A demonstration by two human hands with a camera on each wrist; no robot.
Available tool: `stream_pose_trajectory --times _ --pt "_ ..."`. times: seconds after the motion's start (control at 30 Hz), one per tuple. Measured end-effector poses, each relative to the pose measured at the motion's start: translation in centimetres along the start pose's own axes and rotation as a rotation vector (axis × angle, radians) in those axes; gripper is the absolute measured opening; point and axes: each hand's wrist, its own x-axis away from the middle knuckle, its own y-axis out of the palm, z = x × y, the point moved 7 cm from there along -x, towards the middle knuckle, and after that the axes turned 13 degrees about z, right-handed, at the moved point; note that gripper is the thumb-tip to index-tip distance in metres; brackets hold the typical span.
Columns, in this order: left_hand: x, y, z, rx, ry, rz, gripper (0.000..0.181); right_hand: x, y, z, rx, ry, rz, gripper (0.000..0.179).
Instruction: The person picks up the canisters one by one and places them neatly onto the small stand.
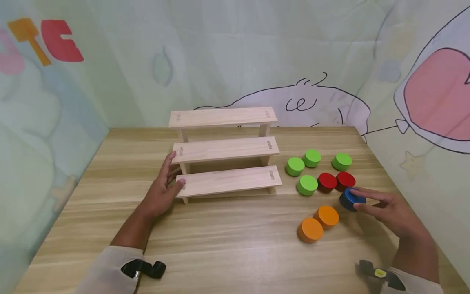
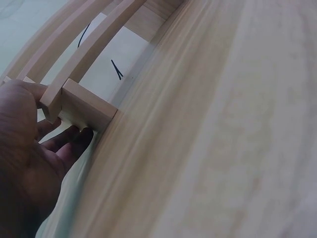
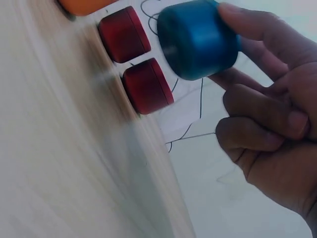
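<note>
Wood-grain table [image 1: 227,249] is seen from above; three-tier wooden stand [image 1: 225,149] is set at its far middle
Stand's left end is gripped by left hand [image 1: 160,195], thumb laid on lowest step
By right hand [image 1: 394,211], blue cylinder [image 1: 346,200] is pinched at table's right side, just nearer than two red cylinders [image 1: 327,182]
Four green cylinders [image 1: 307,185] are spread left and far of these; two orange cylinders [image 1: 310,230] are placed nearer

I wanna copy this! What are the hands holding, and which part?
The right hand pinches the blue cylinder by its side, near the top. The left hand grips the wooden rack by its left end.
</note>
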Motion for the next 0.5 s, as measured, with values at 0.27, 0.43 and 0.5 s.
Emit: stream_pose_trajectory --times 0.27,0.43,0.5 --pt "0.0 -0.1 0.0 -0.037 0.002 0.008 0.084 0.1 -0.7 -4.0 -0.132 -0.227 0.217 0.039" --pt "0.0 0.0 0.0 -0.031 0.005 0.007 0.085 0.4 -1.1 -7.4 -0.200 -0.361 0.356 0.043" --pt "0.0 0.1 0.0 -0.027 0.000 0.005 0.085 0.4 -1.4 -8.5 -0.228 -0.412 0.410 0.044"
